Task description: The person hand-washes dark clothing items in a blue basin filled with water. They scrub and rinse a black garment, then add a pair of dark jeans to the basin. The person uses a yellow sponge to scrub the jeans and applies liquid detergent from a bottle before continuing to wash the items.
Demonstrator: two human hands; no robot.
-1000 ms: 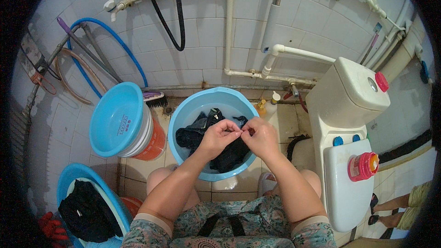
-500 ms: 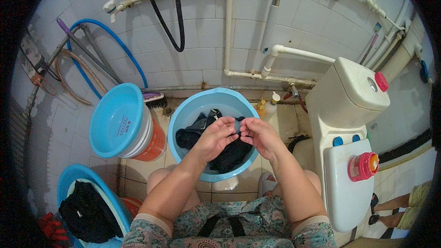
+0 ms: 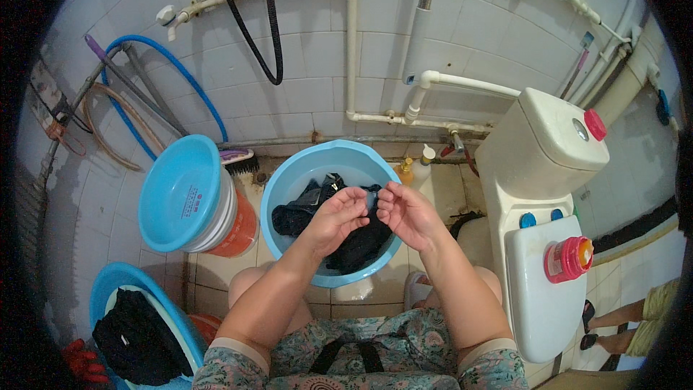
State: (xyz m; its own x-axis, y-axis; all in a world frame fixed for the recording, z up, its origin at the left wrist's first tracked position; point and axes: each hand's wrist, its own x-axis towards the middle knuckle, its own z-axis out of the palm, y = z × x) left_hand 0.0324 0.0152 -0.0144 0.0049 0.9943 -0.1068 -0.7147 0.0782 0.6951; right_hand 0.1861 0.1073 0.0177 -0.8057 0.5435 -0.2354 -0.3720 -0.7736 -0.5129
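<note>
Over a light blue basin (image 3: 271, 186), my left hand (image 3: 338, 218) and my right hand (image 3: 410, 218) face each other, fingers curled and pinched. A small blue-grey piece (image 3: 372, 200) shows between the fingertips, too small to name; I cannot tell whether it is part of the cloth. Under my hands, dark wet clothes (image 3: 291, 218) with a zipper-like light strip lie in shallow water in the basin. Neither hand touches the basin's rim.
At left, a blue basin (image 3: 170, 206) sits tilted on an orange-and-white bucket (image 3: 242, 227); below it, a blue tub (image 3: 108, 278) holds black clothing (image 3: 137, 336). A scrub brush (image 3: 242, 160) and pump bottles (image 3: 424, 166) stand behind. A pink jar (image 3: 564, 260) rests on the toilet lid (image 3: 545, 318). Another person's legs (image 3: 613, 315) show at right.
My hands have drawn slightly apart, the right one moving right, and less of the small blue-grey piece shows. The whole view has shifted a little.
</note>
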